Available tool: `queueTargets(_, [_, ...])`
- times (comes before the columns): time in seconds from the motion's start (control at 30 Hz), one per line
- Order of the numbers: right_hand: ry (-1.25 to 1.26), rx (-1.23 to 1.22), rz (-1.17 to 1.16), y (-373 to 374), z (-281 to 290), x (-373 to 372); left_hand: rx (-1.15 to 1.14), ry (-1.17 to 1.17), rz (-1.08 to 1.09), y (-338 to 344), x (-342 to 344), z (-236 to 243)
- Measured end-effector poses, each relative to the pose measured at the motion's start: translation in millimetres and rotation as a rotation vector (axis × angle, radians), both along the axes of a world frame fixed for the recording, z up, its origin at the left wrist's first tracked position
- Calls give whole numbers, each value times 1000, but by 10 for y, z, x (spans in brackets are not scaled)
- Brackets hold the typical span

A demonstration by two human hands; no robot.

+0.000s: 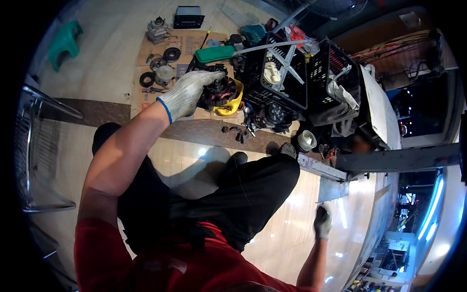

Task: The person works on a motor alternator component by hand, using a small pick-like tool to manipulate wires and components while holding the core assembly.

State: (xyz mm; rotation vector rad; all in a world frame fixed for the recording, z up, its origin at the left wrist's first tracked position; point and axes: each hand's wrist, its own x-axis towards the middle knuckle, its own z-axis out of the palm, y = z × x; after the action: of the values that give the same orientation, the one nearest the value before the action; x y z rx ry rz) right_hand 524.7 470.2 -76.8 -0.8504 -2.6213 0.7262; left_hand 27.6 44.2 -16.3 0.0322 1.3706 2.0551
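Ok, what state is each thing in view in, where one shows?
Left hand: gloved, gripping.
Dark machine part: held, partly hidden.
Right hand: gloved, apart from that part; grip unclear.
Cardboard: flat, partly covered.
Black crate: open-topped, loaded.
Green stool: unoccupied.
Tube lights: lit.

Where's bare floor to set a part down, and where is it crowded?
Open floor lies between the green stool and the cardboard, and between the right knee and right hand. It's crowded from the left hand across to the black crates, where parts sit close together.
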Motion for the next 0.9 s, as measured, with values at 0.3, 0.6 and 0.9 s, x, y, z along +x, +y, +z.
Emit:
queueTargets(0.3, [-312,-839,544,-2363,1033,-3924,1,131,-57,-7,-207,-221])
queueTargets(0.6, [-290,-983,612,-2434,623,-4362,-532,875,-97,-344,-304,-346])
queueTargets(0.9, [-68,-324,736,-2341,661,-4285,-637,556,-95,-131,-275,-25])
